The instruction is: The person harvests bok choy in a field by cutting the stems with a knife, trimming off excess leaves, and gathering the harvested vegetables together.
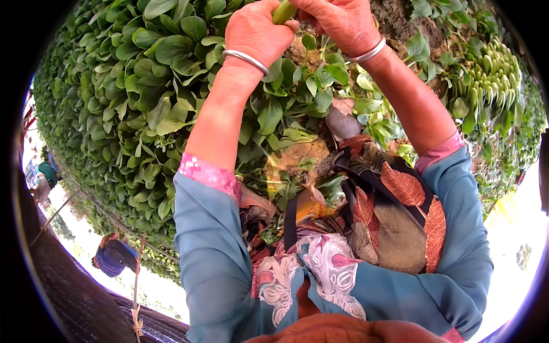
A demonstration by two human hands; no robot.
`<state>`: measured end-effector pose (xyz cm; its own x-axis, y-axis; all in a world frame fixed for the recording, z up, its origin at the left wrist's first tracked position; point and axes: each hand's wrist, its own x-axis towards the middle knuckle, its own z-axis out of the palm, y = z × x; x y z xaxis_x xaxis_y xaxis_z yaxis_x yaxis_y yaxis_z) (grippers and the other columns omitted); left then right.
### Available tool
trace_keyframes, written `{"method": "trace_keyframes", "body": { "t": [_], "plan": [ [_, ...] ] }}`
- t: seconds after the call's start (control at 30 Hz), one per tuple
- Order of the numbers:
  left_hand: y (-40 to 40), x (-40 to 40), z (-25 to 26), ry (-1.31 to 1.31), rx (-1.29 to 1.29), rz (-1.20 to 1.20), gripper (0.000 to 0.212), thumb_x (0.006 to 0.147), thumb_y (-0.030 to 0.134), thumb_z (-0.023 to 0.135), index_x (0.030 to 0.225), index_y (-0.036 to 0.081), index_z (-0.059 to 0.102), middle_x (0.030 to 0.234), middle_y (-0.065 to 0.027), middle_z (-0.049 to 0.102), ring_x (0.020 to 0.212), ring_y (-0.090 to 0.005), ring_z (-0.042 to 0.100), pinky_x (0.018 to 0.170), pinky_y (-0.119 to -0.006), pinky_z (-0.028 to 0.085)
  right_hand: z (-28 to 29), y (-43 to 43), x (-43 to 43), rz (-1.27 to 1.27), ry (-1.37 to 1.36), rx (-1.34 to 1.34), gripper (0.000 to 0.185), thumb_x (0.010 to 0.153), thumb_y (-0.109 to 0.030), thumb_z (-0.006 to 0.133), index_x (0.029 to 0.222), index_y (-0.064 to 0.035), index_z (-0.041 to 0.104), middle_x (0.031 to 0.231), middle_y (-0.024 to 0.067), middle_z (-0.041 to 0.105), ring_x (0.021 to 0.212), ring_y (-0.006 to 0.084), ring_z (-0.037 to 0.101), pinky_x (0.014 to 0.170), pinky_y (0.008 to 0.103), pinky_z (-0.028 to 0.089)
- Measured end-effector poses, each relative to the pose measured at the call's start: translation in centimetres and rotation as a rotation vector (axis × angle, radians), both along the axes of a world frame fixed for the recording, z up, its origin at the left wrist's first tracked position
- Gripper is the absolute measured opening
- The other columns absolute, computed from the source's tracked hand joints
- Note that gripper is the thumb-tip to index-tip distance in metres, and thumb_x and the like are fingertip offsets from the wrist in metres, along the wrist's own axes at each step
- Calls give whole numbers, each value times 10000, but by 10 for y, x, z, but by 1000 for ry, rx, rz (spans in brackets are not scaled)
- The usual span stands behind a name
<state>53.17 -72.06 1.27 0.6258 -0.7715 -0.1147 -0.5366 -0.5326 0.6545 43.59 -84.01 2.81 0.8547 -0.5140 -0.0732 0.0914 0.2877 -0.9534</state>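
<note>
At the top edge of the head view, my left hand point(258, 36) is closed around a pale green stalk point(284, 12) of a leafy vegetable. My right hand point(341, 25) is at the stalk's upper end, with its fingers partly cut off by the picture's edge; whether they grip the stalk cannot be told. Each wrist wears a silver-coloured bangle. Dense leafy greens point(171, 51) grow to the left of my left hand. Below the hands, a cut leafy plant point(300, 133) lies near a bare patch of soil point(306, 156).
A heap of cut greens point(493, 70), pale stalk ends up, lies at the right. My shoe point(343, 122) and patterned trousers are below the hands. A person point(113, 257) bends beyond the bed's edge at lower left, near a thin stick point(138, 274) and dark netting point(73, 283).
</note>
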Motion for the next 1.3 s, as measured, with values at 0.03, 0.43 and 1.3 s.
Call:
{"method": "trace_keyframes", "body": {
  "t": [0.03,0.43,1.3],
  "plan": [
    [-3,0,-6,81,152,12,319,744,267,703,1011,96,670,1056,-125,652,907,-309,636,777,-416,503,-9,1,0,-40,8,34,155,882,-172,676,830,-42,608,643,-26,592,544,34,504,477,192,389],
    [104,-26,-81,-292,326,-150,407,668,74,660,1072,114,645,1343,-60,494,970,-289,625,845,-414,481,-114,18,-47,589,724,-856,444,862,-450,584,860,-10,641,805,229,642,818,400,625,743,463,480],
    [107,-32,-95,-143,281,74,475,695,148,635,1164,83,593,1309,-67,505,1010,-353,590,886,-432,465,-142,35,-13,624,855,-834,454,888,-424,573,984,15,641,989,260,648,956,411,619,835,452,482]
  ]
}}
